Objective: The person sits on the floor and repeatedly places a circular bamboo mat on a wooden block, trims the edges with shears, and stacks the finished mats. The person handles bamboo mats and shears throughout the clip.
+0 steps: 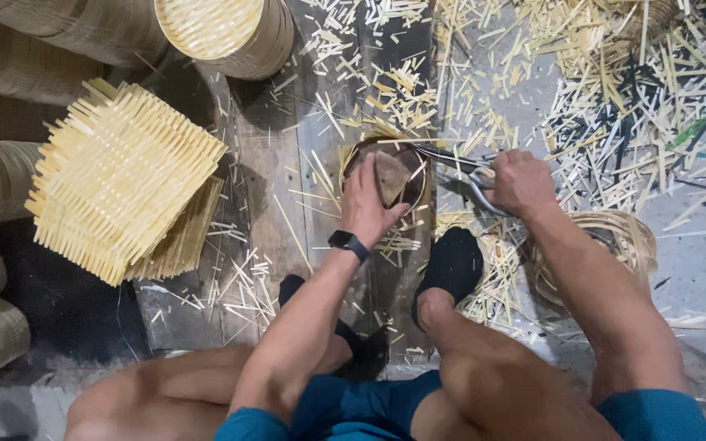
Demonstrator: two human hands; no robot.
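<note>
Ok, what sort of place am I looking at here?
Probably a bamboo-weaving workshop floor: a stack of pale woven bamboo mats with fringed edges, cut bamboo slivers littering the ground, and the right hand working metal shears at a round woven piece.

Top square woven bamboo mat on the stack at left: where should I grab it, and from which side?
Probably take the top woven mat by its near right edge, coming from the right, the side facing the left hand. Loose strip ends fringe every side, so pinch just inside the fringe, where the weave is tight.
</note>
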